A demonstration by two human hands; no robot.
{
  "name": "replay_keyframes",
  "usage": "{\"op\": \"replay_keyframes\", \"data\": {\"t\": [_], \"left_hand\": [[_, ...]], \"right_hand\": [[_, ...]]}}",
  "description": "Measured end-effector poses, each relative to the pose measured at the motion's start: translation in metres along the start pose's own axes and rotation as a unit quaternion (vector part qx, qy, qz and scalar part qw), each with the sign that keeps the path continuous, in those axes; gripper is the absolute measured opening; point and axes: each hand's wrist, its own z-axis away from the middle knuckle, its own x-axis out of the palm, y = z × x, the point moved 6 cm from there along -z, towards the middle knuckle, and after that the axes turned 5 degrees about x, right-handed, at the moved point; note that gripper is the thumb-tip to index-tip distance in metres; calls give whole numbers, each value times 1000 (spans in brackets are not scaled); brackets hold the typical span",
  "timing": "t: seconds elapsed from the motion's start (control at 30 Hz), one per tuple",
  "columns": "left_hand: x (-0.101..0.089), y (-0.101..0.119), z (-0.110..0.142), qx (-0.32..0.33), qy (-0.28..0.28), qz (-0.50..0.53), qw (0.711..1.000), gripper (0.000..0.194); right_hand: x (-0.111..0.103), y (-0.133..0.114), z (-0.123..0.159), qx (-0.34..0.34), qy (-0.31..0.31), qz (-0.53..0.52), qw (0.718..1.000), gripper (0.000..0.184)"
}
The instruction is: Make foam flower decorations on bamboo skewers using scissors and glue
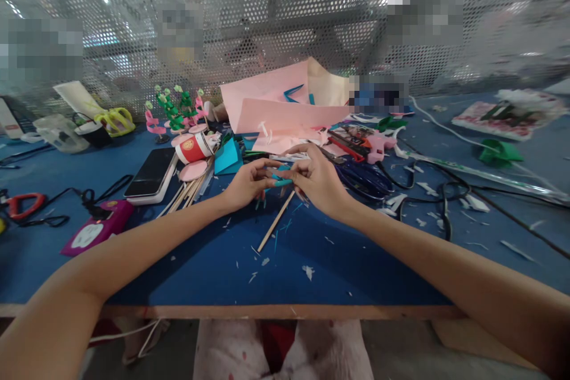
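Currently your left hand (246, 183) and right hand (317, 181) pinch a teal piece (284, 182), fingers nearly closed; stick (275, 224) just nearside of them, cup (195, 147) leftward.

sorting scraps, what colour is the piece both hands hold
Teal: the small piece shows best in the head view.
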Motion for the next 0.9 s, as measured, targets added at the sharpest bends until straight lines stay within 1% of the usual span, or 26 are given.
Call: {"op": "replay_keyframes", "data": {"t": [0.13, 0.23, 0.33, 0.43, 0.53, 0.67, 0.77, 0.9], "left_hand": [[-5, 3, 0, 32, 30, -7, 999, 38], [-5, 4, -1, 35, 34, -6, 999, 39], [-2, 4, -1, 34, 25, 19, 999, 38], [1, 2, -1, 27, -2, 32, 999, 41], [2, -2, -1, 17, -17, 31, 999, 43], [-1, -3, -3, 25, 10, 36, 999, 41], [-5, -1, -3, 34, 37, 17, 999, 38], [-8, 1, -2, 39, 61, -3, 997, 39]], "right_hand": [[-2, -2, 1, 7, 24, 10, 1000, 37], [-3, -2, 2, 9, 37, 23, 999, 38], [-1, 0, 2, 17, 26, 20, 999, 39], [1, 1, 1, 24, 10, 17, 1000, 42], [0, 2, 2, 25, 17, 27, 999, 41], [2, 7, 1, 30, 15, 1, 999, 36], [4, 10, -2, 21, 7, -25, 999, 32], [5, 9, -4, 7, -4, -37, 999, 33]]}}
